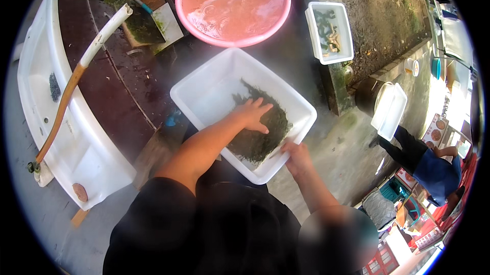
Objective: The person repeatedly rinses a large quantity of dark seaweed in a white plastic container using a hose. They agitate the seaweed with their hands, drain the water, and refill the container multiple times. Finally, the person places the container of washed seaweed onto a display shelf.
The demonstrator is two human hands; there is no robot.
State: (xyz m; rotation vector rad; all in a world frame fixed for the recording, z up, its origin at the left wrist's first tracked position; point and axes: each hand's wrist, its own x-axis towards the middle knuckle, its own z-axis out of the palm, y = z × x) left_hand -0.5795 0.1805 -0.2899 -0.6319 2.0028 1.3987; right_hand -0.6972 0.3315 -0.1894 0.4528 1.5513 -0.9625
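A rectangular white plastic tub (208, 91) is held tilted in front of me. Inside, toward its near right side, lies a dark green stringy mass (260, 144) that looks like shredded seaweed. My left hand (253, 115) rests on top of the mass, palm down and fingers spread. With my right hand (297, 157) I grip the tub's right rim near its lower corner; some of those fingers are hidden by the rim. My left forearm crosses over the tub's near left edge.
A pink round basin (233, 7) of water stands beyond the tub. Right of it, a smaller white tub (313, 33) holds dark green and tan pieces. At left are a white sink (99, 148) and a hose (69, 99). A person (432, 167) stands at far right beside another white tub (389, 112).
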